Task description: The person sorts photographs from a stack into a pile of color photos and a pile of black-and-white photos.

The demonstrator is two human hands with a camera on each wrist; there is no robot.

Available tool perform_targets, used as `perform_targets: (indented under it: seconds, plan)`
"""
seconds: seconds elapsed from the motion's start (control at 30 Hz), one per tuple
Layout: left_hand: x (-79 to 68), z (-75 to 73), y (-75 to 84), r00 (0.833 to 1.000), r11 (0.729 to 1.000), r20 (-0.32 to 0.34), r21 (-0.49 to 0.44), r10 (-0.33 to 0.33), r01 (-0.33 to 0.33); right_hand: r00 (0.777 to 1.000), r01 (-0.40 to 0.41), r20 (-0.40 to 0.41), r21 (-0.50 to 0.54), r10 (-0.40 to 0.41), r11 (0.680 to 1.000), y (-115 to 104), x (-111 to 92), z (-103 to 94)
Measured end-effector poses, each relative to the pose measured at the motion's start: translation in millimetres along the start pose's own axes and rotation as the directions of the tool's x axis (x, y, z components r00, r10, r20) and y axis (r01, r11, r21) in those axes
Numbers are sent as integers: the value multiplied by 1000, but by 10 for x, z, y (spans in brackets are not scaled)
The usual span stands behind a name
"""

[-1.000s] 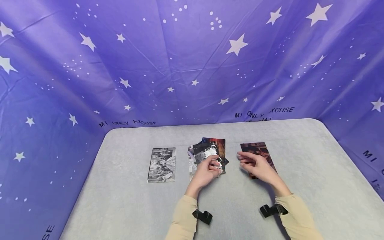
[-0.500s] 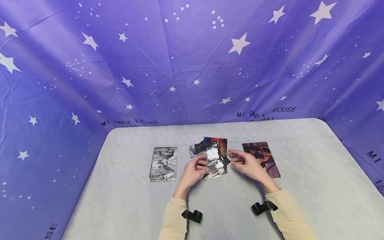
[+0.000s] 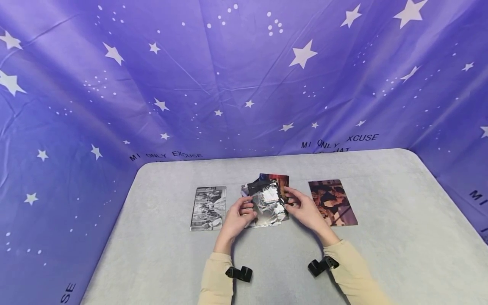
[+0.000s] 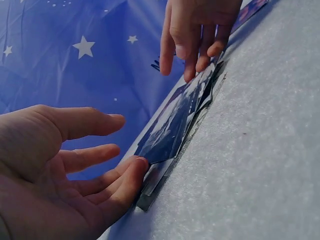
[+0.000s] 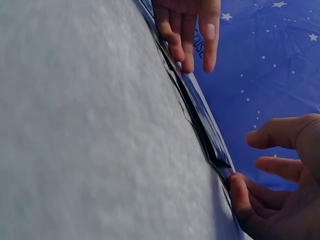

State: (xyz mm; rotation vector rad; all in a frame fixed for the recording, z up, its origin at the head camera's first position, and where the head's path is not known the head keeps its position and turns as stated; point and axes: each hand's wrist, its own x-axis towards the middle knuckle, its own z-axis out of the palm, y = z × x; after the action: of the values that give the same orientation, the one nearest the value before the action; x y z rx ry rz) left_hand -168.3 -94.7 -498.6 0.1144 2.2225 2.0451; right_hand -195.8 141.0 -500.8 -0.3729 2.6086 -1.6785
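A loose, uneven pile of photo cards [image 3: 268, 205] lies mid-table, a glossy black-and-white one on top and a red-brown one jutting out behind. My left hand [image 3: 236, 219] is at the pile's left edge; in the left wrist view its lower fingertips [image 4: 137, 162] touch the cards, thumb and forefinger apart. On the opposite side, my right hand [image 3: 308, 213] has its lower fingertips [image 5: 236, 182] against the pile's right edge, other fingers spread in the air. Neither hand pinches a card. The lower cards are mostly hidden.
Left of the pile lies a black-and-white photo card [image 3: 208, 208]. To the right is a dark reddish-brown card [image 3: 333, 203], slightly turned. The grey table [image 3: 167, 262] meets a purple star-printed cloth [image 3: 244, 76] at its back. Black bands sit on both sleeves.
My left hand has drawn back from over the pile to its left edge. My right hand has moved left, off the reddish-brown card, to the pile's right edge.
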Motion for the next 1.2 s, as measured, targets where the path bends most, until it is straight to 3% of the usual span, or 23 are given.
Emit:
perform_targets:
  seconds: [0.27,0.6,0.87,1.03,1.2]
  plan:
    - [2,-3,-16,999,1000,-49,-8,0,0,1000,7,3,20,-7,1000,-78,-23,84]
    - [10,9,-27,996,997,-86,-74,-31,24,998,-50,-30,70,52,996,-108,-73,132]
    - [-54,12,182,996,994,-83,-107,-46,37,995,-90,-23,147,95,985,-486,-168,77]
    - [-20,12,66,994,994,-96,-102,-59,50,993,-111,-23,171,116,979,-536,-186,84]
    - [-4,5,-27,990,990,-118,-131,-72,57,994,-95,-39,194,104,976,-343,-155,162]
